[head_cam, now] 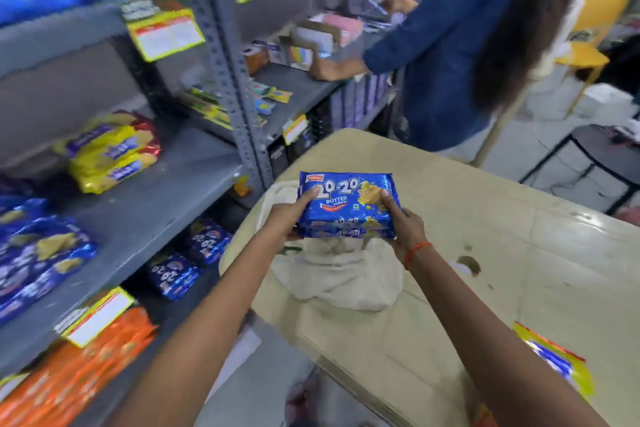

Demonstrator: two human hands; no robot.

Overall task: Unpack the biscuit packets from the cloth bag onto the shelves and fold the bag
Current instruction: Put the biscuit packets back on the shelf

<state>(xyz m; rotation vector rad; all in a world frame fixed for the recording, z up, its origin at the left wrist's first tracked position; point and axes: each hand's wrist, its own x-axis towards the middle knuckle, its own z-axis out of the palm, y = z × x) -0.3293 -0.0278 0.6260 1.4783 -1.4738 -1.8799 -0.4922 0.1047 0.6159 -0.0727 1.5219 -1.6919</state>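
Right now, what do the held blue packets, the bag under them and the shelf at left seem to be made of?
Blue packets: glossy printed plastic film, judging by the sheen and crinkled sealed ends.
Cloth bag: off-white woven fabric, matte, slumped in soft folds; probably cotton, though the weave is too blurred to confirm.
Shelf: grey painted metal, likely steel, going by the perforated slotted upright.

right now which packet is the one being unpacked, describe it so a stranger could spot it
Start at the beige table beside the grey shelves; a crumpled white cloth bag lies near its edge. Just above the bag, the left hand and right hand hold a stack of blue 20-20 butter cookie packets. Other blue packets lie on shelves; only these are held.
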